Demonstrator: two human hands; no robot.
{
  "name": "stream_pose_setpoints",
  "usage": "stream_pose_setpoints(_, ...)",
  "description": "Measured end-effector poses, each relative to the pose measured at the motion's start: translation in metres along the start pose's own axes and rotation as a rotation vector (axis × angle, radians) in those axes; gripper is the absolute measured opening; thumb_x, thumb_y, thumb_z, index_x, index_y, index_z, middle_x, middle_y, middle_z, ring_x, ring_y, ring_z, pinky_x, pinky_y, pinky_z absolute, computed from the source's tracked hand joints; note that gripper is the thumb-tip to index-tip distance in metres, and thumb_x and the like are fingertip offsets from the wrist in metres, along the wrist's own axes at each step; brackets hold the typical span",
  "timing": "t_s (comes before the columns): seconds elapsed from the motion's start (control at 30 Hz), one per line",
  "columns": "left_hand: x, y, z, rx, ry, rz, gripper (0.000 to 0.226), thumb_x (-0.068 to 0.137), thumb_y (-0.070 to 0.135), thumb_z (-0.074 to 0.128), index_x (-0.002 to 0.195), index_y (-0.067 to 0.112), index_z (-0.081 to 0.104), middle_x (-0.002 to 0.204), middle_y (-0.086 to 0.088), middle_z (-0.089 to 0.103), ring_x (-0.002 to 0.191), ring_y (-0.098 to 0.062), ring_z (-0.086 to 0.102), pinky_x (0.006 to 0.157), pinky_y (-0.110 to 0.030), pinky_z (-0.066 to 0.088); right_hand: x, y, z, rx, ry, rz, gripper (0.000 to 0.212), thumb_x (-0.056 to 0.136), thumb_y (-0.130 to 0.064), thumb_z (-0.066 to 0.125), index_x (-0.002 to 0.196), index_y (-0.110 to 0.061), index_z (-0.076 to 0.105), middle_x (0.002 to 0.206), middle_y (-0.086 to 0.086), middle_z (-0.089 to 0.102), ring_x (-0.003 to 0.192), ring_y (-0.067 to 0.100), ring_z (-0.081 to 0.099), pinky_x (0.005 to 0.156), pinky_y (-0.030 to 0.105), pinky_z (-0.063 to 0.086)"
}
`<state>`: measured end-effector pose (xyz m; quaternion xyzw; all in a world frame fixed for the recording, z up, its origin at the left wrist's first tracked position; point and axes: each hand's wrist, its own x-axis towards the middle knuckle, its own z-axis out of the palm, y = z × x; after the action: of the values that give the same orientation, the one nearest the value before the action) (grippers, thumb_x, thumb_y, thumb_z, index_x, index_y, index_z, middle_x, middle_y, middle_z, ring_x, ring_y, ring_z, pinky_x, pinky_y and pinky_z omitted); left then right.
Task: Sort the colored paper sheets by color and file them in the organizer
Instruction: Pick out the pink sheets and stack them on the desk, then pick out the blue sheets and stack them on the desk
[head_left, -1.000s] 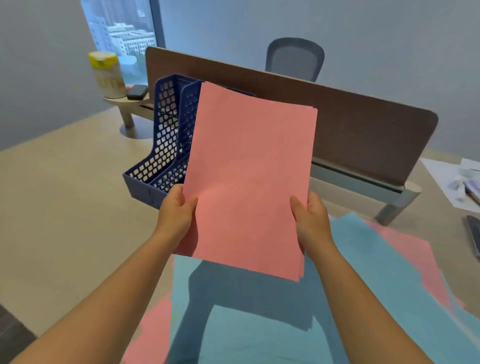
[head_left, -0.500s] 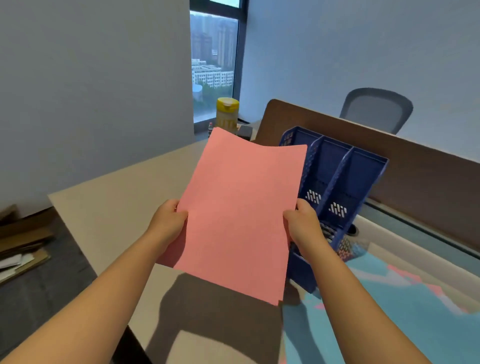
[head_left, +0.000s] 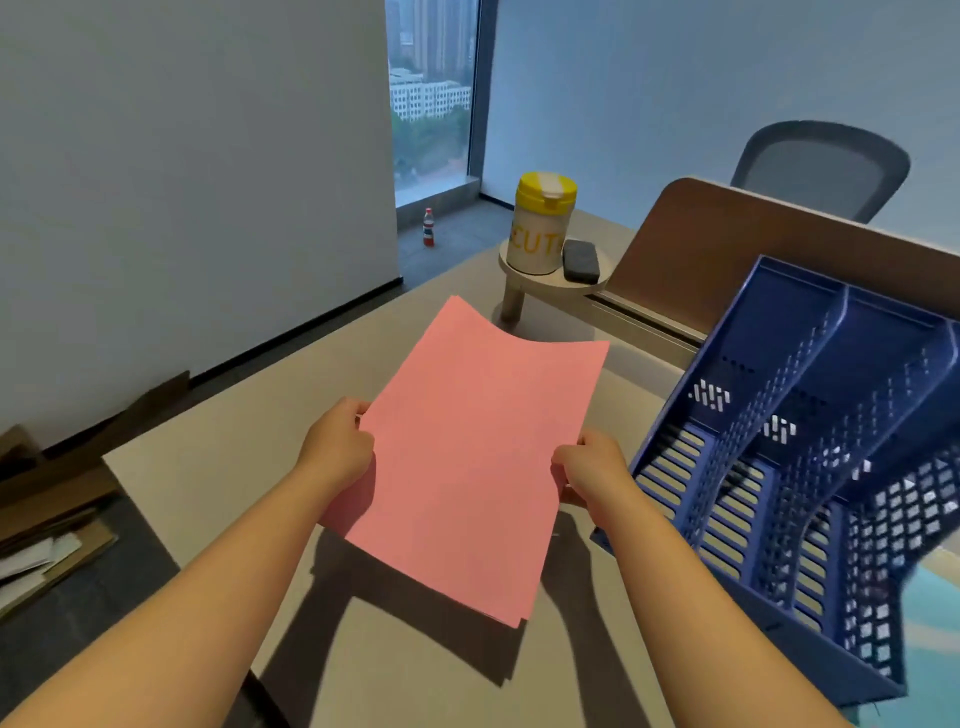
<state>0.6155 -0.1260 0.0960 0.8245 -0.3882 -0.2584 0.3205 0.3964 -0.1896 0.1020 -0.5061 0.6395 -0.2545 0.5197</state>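
Note:
I hold a thin stack of pink paper sheets (head_left: 478, 447) in the air above the beige desk, tilted away from me, its far edge curling. My left hand (head_left: 337, 449) grips the stack's left edge and my right hand (head_left: 592, 473) grips its right edge. The blue plastic organizer (head_left: 810, 467), with upright perforated compartments, stands to the right of the stack, close to my right hand. Its visible compartments hold no paper. A patch of light blue sheets (head_left: 930, 613) shows at the far right edge, behind the organizer.
A yellow-lidded white canister (head_left: 540, 228) and a dark case (head_left: 581, 261) sit on a small round stand behind the stack. A brown desk divider (head_left: 727, 260) runs behind the organizer, a grey chair (head_left: 815, 166) beyond it. The desk's left edge drops to the floor with cardboard (head_left: 47, 519).
My view has swung left: the organizer now lies to the right of the pink stack instead of behind it. The stack has tilted flatter and sits lower over the desk.

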Motion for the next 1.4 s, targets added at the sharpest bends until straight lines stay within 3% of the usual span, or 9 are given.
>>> stream_pose_setpoints(0.17,0.066,0.009,0.026,0.111,-0.047,0.066,0.042,0.088,-0.006,0.040,0.125,0.008,0.052,0.117,-0.017,0.059,0.099,-0.030,0.053,0.076,-0.028,0.035,0.069,0.011,0.015,0.014,0.075,0.117,0.016,0.078,0.010,0.042,0.073,-0.006,0.043,0.079,0.012,0.049,0.082,0.029,0.049,0.068,0.032,0.044)
stream_pose_setpoints(0.27,0.105,0.019,0.051,0.126,-0.074,0.079,0.038,0.088,-0.006,0.041,0.121,0.007,0.054,0.111,-0.018,0.061,0.085,-0.022,0.047,0.072,-0.026,0.033,0.113,0.019,0.019,0.019,0.109,0.169,0.016,0.078,0.010,0.043,0.087,-0.002,0.048,0.087,0.015,0.051,0.084,0.030,0.053,0.071,0.034,0.047)
stream_pose_setpoints(0.4,0.146,0.023,0.081,0.161,-0.114,0.081,0.035,0.089,-0.003,0.044,0.122,0.006,0.053,0.112,-0.016,0.061,0.097,-0.029,0.053,0.076,-0.025,0.034,0.158,0.026,0.024,-0.023,0.153,0.218,0.023,0.078,0.009,0.044,0.098,-0.001,0.050,0.096,0.019,0.054,0.091,0.033,0.058,0.074,0.035,0.047)
stream_pose_setpoints(0.57,0.181,0.022,0.106,0.205,-0.152,0.092,0.035,0.090,-0.003,0.045,0.123,0.004,0.052,0.108,-0.017,0.060,0.088,-0.020,0.046,0.073,-0.022,0.030,0.186,0.032,0.028,-0.129,0.191,0.270,0.025,0.082,0.008,0.045,0.106,0.003,0.052,0.101,0.021,0.056,0.085,0.026,0.053,0.067,0.026,0.040)
stream_pose_setpoints(0.7,0.201,0.018,0.113,0.284,-0.166,0.121,0.035,0.090,-0.001,0.047,0.124,0.003,0.051,0.116,-0.018,0.059,0.109,-0.032,0.053,0.084,-0.029,0.037,0.195,0.027,0.032,-0.241,0.233,0.292,0.030,0.085,0.005,0.047,0.115,0.002,0.049,0.113,0.023,0.058,0.085,0.027,0.053,0.054,0.022,0.036)
stream_pose_setpoints(0.8,0.206,0.013,0.114,0.375,-0.162,0.178,0.033,0.089,-0.001,0.047,0.121,0.002,0.052,0.117,-0.019,0.056,0.109,-0.035,0.052,0.089,-0.036,0.040,0.192,0.021,0.035,-0.339,0.272,0.288,0.036,0.088,0.001,0.048,0.122,0.004,0.039,0.122,0.020,0.054,0.107,0.034,0.055,0.069,0.026,0.036)
stream_pose_setpoints(1.03,0.202,0.016,0.102,0.639,-0.186,0.341,0.029,0.092,0.010,0.046,0.119,0.003,0.053,0.124,-0.019,0.049,0.113,-0.036,0.045,0.088,-0.040,0.038,0.174,0.006,0.042,-0.680,0.322,0.214,0.044,0.086,-0.007,0.054,0.126,-0.002,0.036,0.131,0.016,0.039,0.121,0.033,0.040,0.091,0.038,0.042)
stream_pose_setpoints(1.2,0.192,0.048,0.085,0.721,-0.364,0.578,0.038,0.094,0.025,0.045,0.126,0.005,0.050,0.130,-0.012,0.050,0.118,-0.032,0.047,0.096,-0.040,0.043,0.142,-0.014,0.027,-0.931,0.285,0.044,0.036,0.091,-0.014,0.043,0.126,-0.004,0.046,0.133,0.014,0.042,0.122,0.031,0.038,0.096,0.035,0.036)
stream_pose_setpoints(1.4,0.144,0.100,0.074,0.821,-0.457,0.810,0.045,0.093,0.027,0.046,0.134,0.008,0.042,0.136,-0.012,0.046,0.126,-0.030,0.041,0.101,-0.039,0.039,0.066,-0.029,-0.008,-0.964,0.383,0.042,0.040,0.093,-0.021,0.043,0.130,-0.006,0.045,0.133,0.011,0.044,0.124,0.029,0.039,0.097,0.037,0.036)
